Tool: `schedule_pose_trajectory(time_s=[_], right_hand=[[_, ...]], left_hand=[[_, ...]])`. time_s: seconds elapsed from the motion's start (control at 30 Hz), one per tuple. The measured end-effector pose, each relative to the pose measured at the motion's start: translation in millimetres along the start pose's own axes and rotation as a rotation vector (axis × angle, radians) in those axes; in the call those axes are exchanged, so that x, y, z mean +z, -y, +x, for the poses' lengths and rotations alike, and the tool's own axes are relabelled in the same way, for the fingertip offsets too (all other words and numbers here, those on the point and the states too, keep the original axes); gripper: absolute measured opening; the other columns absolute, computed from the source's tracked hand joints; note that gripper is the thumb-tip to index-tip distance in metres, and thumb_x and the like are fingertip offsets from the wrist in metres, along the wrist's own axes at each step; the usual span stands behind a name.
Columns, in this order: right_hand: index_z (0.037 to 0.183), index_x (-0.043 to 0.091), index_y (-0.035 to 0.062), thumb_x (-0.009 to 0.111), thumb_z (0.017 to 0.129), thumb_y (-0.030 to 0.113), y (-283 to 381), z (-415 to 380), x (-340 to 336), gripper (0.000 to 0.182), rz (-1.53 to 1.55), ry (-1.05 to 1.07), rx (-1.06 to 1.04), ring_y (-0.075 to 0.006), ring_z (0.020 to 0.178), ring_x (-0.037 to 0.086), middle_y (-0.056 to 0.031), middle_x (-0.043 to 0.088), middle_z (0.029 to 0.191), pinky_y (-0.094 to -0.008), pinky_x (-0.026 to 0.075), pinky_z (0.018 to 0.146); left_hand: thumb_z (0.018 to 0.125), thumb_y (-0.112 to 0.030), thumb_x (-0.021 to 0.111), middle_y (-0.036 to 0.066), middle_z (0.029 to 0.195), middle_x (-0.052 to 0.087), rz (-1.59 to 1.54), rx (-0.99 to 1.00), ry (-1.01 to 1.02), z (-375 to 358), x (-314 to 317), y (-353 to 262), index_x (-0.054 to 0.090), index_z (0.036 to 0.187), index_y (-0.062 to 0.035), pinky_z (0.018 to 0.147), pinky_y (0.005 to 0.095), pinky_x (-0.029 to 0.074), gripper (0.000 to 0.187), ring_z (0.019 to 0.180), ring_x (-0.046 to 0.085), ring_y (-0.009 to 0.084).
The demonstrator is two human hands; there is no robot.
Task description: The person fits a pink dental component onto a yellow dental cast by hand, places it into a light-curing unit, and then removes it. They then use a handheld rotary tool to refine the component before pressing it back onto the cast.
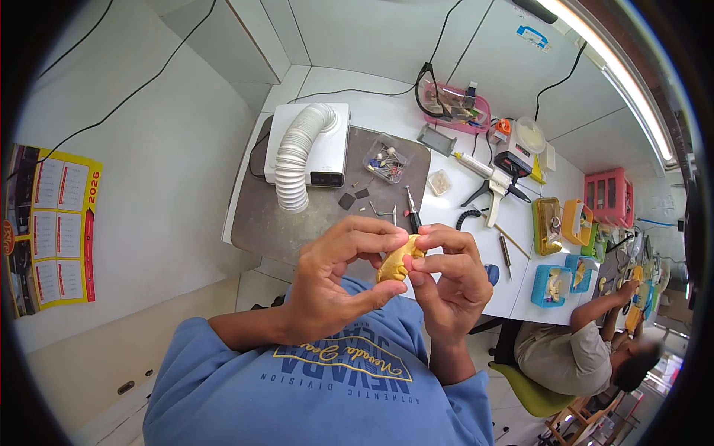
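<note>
Close in front of my chest, both hands hold a yellow dental cast (393, 266) with tooth shapes along its edge. My left hand (327, 271) grips its left side, fingertips on top and thumb beneath. From the other side, the bent fingers and thumb of my right hand (455, 279) pinch the cast, covering part of it. Just beyond my fingertips, a rotary handpiece (413, 212) lies on the grey mat (312, 234).
A white dust extractor (338, 137) with a ribbed hose stands at the back left. Near it is a clear box of burs (387, 157). A dispensing gun (491, 182) lies to the right, before blue trays (552, 285). A seated co-worker (569, 357) is at far right.
</note>
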State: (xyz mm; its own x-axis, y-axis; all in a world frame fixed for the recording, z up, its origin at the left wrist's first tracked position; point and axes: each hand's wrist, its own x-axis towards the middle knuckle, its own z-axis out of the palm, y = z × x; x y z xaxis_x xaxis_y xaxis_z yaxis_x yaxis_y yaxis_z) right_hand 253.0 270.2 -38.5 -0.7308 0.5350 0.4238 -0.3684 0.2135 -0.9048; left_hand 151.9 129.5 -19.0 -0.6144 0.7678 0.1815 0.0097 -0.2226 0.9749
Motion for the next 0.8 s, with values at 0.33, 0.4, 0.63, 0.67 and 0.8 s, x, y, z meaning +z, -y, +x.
schedule_pose_trajectory(time_s=[0.33,0.4,0.63,0.67,0.8], right_hand=[[0.088,0.07,0.002,0.081,0.072,0.004,16.4,-0.7,-0.7,0.02,-0.058,-0.091,0.133,-0.0207,0.087,0.064,-0.0124,0.066,0.094,-0.0298,0.05,0.075],[0.086,0.068,-0.0002,0.079,0.073,0.001,14.0,0.5,0.3,0.017,-0.063,-0.041,0.094,-0.0167,0.078,0.063,-0.0118,0.066,0.088,-0.0251,0.049,0.067],[0.086,0.069,-0.0007,0.078,0.073,-0.001,15.4,1.1,2.1,0.016,-0.07,-0.052,0.139,-0.0161,0.076,0.063,-0.011,0.066,0.084,-0.025,0.048,0.067],[0.086,0.069,-0.0009,0.078,0.073,-0.001,16.2,0.8,2.2,0.016,-0.077,-0.048,0.138,-0.016,0.076,0.063,-0.0108,0.067,0.084,-0.0249,0.048,0.067],[0.087,0.069,-0.0013,0.076,0.077,-0.001,17.7,-1.7,2.2,0.012,-0.052,-0.039,0.196,-0.0159,0.077,0.063,-0.0101,0.068,0.084,-0.0252,0.048,0.068]], left_hand=[[0.076,-0.005,0.08,0.018,0.12,0.052,0.35,0.258,-0.045,4.0,-0.6,2.7,0.06,0.116,0.0,0.084,0.0316,0.054,0.045,0.101,0.061,0.0213],[0.075,-0.005,0.081,0.018,0.119,0.053,0.417,0.323,-0.061,5.9,0.0,4.0,0.061,0.114,-0.0003,0.081,0.0313,0.055,0.044,0.098,0.062,0.0215],[0.072,-0.007,0.084,0.017,0.114,0.055,0.646,0.548,-0.054,7.4,-2.2,8.2,0.062,0.11,-0.0006,0.076,0.0318,0.057,0.045,0.095,0.063,0.0221],[0.072,-0.008,0.084,0.017,0.114,0.055,0.715,0.617,-0.047,8.0,-2.8,9.0,0.062,0.11,-0.0004,0.076,0.0317,0.058,0.045,0.094,0.063,0.0219],[0.072,-0.007,0.084,0.017,0.115,0.054,0.64,0.531,-0.051,6.3,-1.8,8.6,0.062,0.11,-0.0007,0.073,0.0314,0.058,0.045,0.094,0.063,0.0224]])
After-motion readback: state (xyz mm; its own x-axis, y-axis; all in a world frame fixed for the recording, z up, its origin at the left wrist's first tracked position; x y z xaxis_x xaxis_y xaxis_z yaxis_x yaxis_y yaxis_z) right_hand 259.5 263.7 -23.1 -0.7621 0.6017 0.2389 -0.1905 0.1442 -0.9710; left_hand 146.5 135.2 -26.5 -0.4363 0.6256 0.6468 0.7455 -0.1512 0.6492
